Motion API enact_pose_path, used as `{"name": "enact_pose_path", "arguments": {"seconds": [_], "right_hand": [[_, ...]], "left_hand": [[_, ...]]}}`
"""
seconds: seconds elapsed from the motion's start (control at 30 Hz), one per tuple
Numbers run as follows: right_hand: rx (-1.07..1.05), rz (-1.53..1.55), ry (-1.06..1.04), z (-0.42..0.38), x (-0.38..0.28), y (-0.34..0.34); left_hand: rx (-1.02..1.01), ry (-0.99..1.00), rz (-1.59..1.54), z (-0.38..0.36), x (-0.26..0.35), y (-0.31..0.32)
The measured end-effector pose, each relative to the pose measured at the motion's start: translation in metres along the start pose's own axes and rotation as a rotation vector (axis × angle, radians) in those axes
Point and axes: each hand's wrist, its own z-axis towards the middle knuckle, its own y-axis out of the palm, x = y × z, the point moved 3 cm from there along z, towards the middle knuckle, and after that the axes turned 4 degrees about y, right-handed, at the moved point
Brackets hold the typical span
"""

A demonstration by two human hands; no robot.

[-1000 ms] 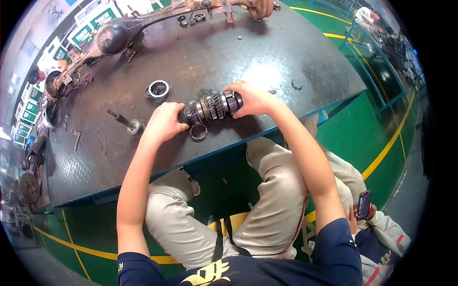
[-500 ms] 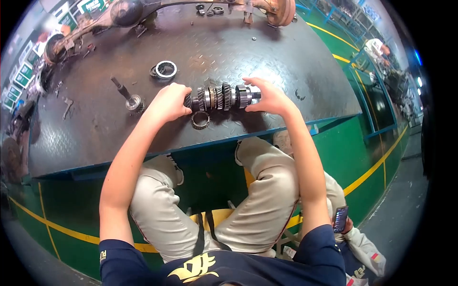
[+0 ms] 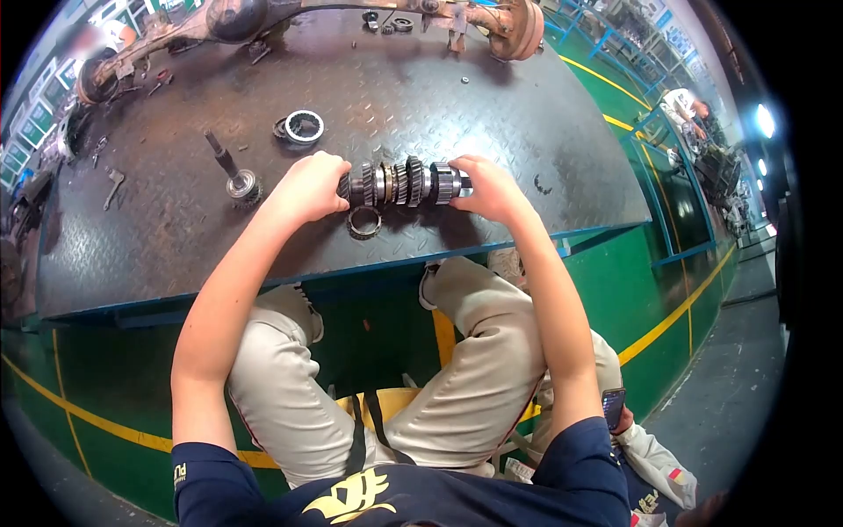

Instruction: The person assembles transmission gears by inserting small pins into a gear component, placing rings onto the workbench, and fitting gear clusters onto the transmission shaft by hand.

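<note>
A transmission gear shaft (image 3: 399,184) lies crosswise near the front of the metal table, carrying several toothed gears. My left hand (image 3: 314,186) is closed around its left end, fingers at the far side and thumb in front. At the other end my right hand (image 3: 490,186) pinches the shaft's tip beside the last gear. A toothed synchronizer ring (image 3: 364,223) lies flat just in front, close to my left thumb. Left of my left hand, a shorter gear shaft (image 3: 235,176) stands tilted on its gear. Behind that hand rests a bright toothed sleeve (image 3: 304,128), overlapping a darker ring.
A rusty axle housing (image 3: 237,19) spans the table's far side. Small gears (image 3: 402,25) sit near it. A wrench-like tool (image 3: 114,188) lies at left, a dark curved piece (image 3: 543,184) at right. A person holding a phone (image 3: 613,406) is close on my right.
My right hand has moved from fingers spread at the shaft's right end to closed on its tip. My left hand stays at the left end. The whole view has shifted slightly.
</note>
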Motion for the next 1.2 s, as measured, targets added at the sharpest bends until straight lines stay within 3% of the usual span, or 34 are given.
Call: {"name": "enact_pose_path", "arguments": {"seconds": [0.47, 0.7, 0.8, 1.03, 1.2], "right_hand": [[0.007, 0.059, 0.029, -0.011, 0.024, -0.007], [0.087, -0.025, -0.098, -0.001, -0.018, -0.005], [-0.066, -0.102, -0.062, 0.01, -0.024, 0.0], [-0.013, -0.08, -0.115, 0.011, -0.017, -0.001], [-0.076, -0.054, -0.027, 0.009, -0.009, -0.006]], "left_hand": [[-0.005, -0.01, 0.004, 0.002, -0.001, 0.002], [-0.034, -0.021, 0.048, 0.002, 0.003, 0.002], [-0.007, 0.001, 0.065, 0.001, 0.004, 0.002], [-0.037, -0.031, 0.062, 0.002, 0.002, 0.003], [-0.01, -0.015, 0.043, 0.001, 0.001, 0.002]]}}
